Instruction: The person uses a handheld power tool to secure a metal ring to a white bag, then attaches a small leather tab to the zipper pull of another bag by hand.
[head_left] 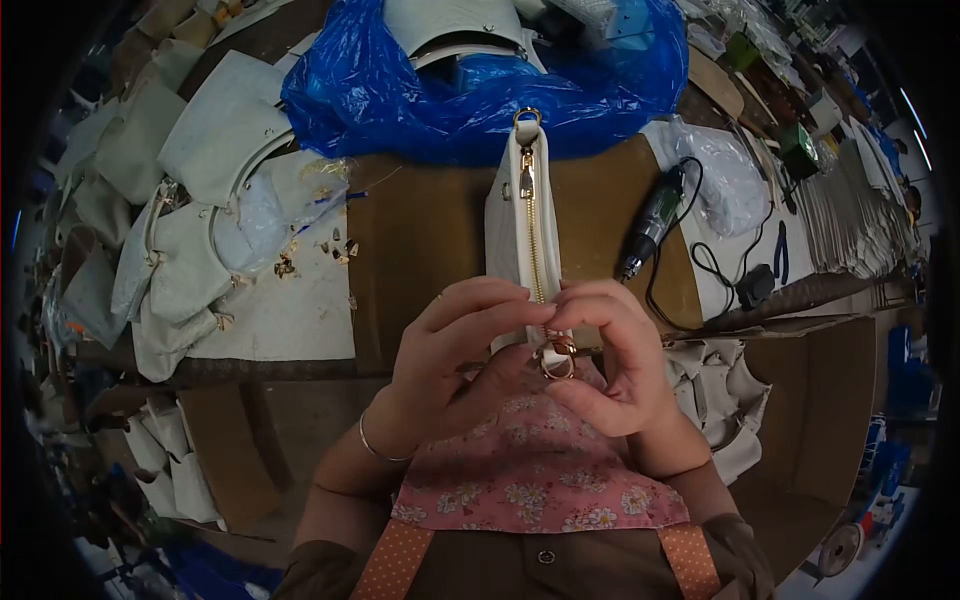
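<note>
A white handbag [504, 235] stands on the brown board in front of me, its narrow top with a gold zipper [535, 240] pointing away from me. At its far end a gold ring [527, 116] sits in a tab. My left hand [455, 345] is closed on the near end of the bag from the left, fingertips by the zipper. From the right, my right hand [620, 350] pinches the same end, its thumb beside a gold ring [557, 369] on the near tab. The exact contact under the fingertips is hidden.
A blue plastic bag [350, 100] holding white handbags lies behind. On the right are a corded power tool [655, 222] and pliers [781, 252]. White bags [190, 255] and small gold fittings [285, 265] lie left. Cardboard boxes [815, 420] with white pieces flank me below.
</note>
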